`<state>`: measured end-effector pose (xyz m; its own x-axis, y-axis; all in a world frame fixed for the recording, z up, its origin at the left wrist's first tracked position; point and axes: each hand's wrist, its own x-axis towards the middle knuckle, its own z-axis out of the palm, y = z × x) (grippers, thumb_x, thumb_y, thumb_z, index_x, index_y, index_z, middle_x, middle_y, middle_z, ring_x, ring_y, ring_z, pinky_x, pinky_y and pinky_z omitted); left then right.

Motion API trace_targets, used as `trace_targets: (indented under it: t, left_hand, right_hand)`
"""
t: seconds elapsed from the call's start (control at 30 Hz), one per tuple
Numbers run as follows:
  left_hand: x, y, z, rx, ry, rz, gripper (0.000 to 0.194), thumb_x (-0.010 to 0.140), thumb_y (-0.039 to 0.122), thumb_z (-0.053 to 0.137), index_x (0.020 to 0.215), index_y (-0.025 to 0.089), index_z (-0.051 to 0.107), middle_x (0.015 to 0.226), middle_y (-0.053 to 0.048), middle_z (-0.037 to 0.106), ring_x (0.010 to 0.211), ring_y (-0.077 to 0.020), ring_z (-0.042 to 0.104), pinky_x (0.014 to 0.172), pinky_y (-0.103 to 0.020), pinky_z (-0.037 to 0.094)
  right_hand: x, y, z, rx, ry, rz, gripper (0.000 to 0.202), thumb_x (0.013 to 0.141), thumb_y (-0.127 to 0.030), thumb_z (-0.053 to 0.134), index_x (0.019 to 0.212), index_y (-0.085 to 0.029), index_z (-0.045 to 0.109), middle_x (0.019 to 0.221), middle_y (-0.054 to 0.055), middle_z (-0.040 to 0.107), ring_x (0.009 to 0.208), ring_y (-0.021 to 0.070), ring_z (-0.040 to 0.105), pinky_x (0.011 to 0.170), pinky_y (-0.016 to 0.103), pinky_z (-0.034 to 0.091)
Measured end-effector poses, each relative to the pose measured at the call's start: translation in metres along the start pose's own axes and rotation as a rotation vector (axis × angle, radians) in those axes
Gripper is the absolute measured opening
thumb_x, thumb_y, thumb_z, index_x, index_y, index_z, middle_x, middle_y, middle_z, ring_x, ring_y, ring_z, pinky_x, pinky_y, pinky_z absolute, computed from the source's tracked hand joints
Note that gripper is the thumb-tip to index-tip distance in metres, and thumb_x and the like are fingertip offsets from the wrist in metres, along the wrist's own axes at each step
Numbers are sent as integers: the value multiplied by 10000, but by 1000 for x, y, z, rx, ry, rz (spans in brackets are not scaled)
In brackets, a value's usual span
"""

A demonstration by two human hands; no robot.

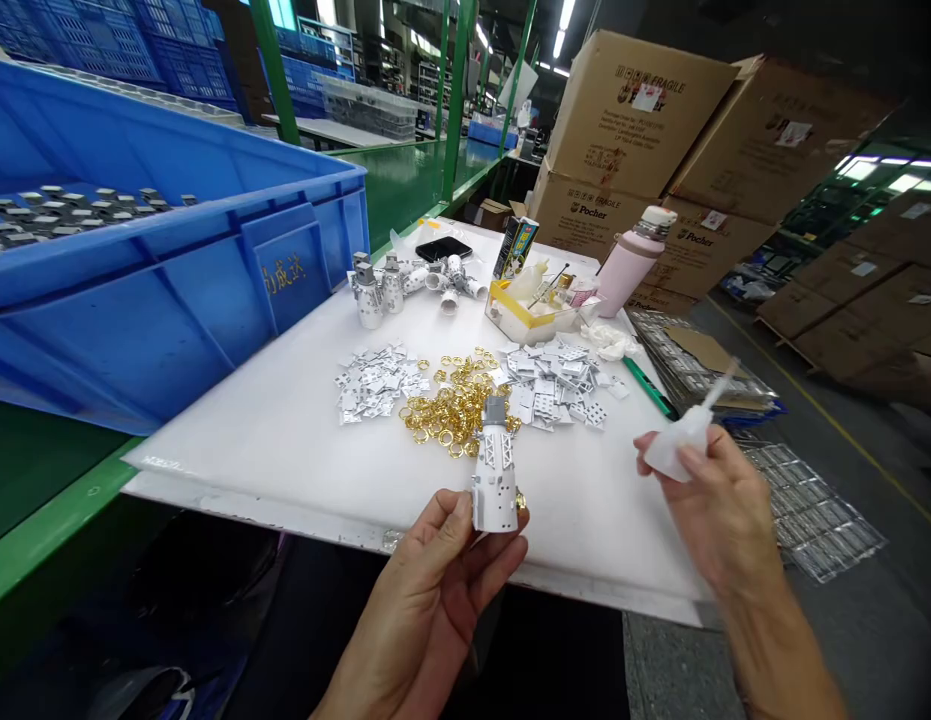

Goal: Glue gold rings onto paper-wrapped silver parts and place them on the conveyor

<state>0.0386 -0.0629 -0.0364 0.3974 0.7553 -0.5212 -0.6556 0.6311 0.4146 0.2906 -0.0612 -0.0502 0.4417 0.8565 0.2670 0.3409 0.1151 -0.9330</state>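
Upright between the fingers of my left hand [457,570] is a white plastic model tower [496,480] with a grey block on top. My right hand [712,500], off to the right, grips a white squeeze bottle [679,442] whose thin nozzle points up. Behind the model lies a heap of gold rings [450,405]. White flat plastic pieces form one pile to the left [379,380] and another pile to the right [559,380]. Further back, several similar white models [369,300] stand or lie together.
A blue crate [172,280] of grey parts borders the table's left side. At the back are a phone [443,248], a yellow-edged tray [521,322] and a pink bottle [630,265]. A green pen-like tool [651,388] lies right. Cardboard boxes [622,120] are stacked beyond.
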Motion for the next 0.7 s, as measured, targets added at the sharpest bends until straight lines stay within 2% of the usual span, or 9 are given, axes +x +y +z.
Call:
trace_targets:
  t: [0.1,0.17,0.2,0.33,0.4,0.57,0.7]
  left_hand:
    - [0,-1,1,-27,9,-4,84,865,205,632,919,144,650,980,-75,728,971,-197,686,988,-392,523]
    - [0,-2,3,-27,15,-1,80,864,200,633,906,135,655,981,-73,727,962,-196,685,1008,-421,508]
    - [0,-2,3,-29,20,0,81,864,200,633,904,134,655,985,-72,727,958,-195,684,1013,-434,504]
    - [-2,-3,4,-46,33,14,84,864,211,634,901,137,647,1002,-74,725,961,-198,680,1020,-455,499]
    - [-2,-4,4,-51,37,22,75,863,206,634,889,136,645,1003,-77,725,952,-195,681,1017,-450,503]
    - [-2,-5,4,-56,36,26,72,865,207,630,863,136,646,977,-77,730,934,-193,683,999,-450,517]
    - [-4,-3,8,-39,82,43,65,864,197,626,847,138,647,937,-72,729,895,-187,687,971,-444,533]
  right_hand:
    - [-15,-27,17,380,-152,104,241,896,-463,505,817,-239,463,597,-37,416,503,128,413,454,251,392]
    - [-25,-42,27,547,-166,161,225,890,-436,557,820,-224,522,543,-62,326,454,94,334,401,195,321]
    - [-29,-48,32,556,-137,172,226,873,-434,594,827,-217,551,538,-65,325,446,82,331,394,181,317]
    - [-42,-62,45,424,25,150,254,781,-443,716,816,-203,642,624,-24,476,492,76,454,409,168,396]
    - [-46,-64,48,364,67,102,228,778,-426,725,821,-208,672,666,-7,518,527,88,497,421,170,428]
    - [-49,-60,50,261,82,-39,148,825,-354,686,844,-207,691,672,12,534,515,114,499,416,222,442]
    - [-49,-58,52,122,118,-93,199,814,-381,686,851,-185,681,699,38,559,568,150,526,443,256,453]
